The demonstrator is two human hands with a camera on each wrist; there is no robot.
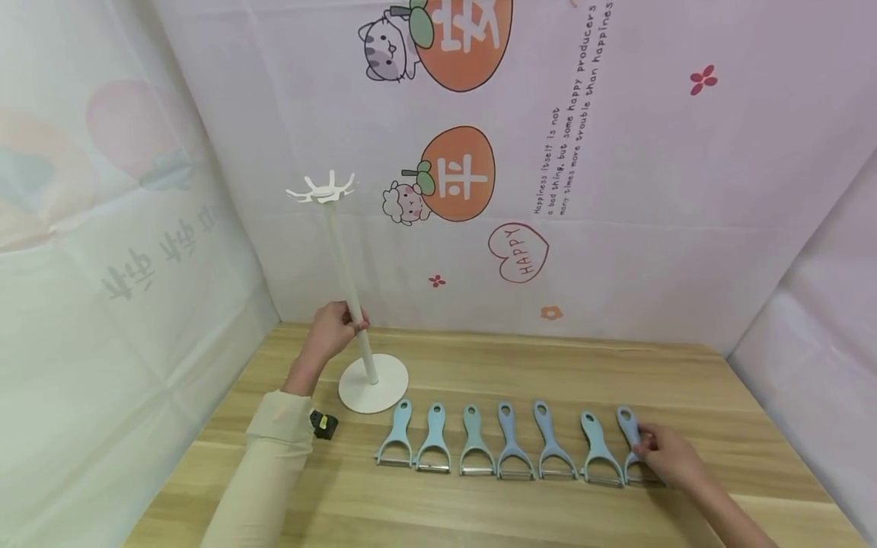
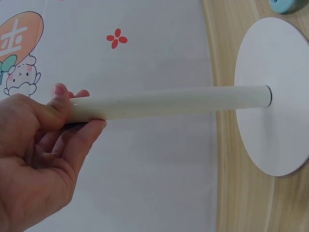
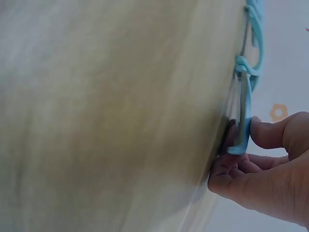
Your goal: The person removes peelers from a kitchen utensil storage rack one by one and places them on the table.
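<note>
My left hand (image 1: 333,332) grips the white pole (image 1: 345,262) of an upright stand. In the left wrist view the thumb and fingers wrap the pole (image 2: 164,102) above its round white base (image 2: 275,140). Spreading hooks (image 1: 327,194) at the top carry nothing. At the right end of a row of Y-shaped peelers, my right hand (image 1: 674,458) pinches the last blue peeler (image 1: 626,423), thumb on one side and fingers on the other. The right wrist view shows this peeler (image 3: 246,111) edge-on, its head close over the table, next to its neighbour.
Several other light blue and greenish peelers (image 1: 471,434) lie in a row on the wooden table (image 1: 521,365), handles pointing away. A small black object with a yellow mark (image 1: 324,425) sits by the left sleeve. Printed cloth (image 1: 617,259) walls the back and sides.
</note>
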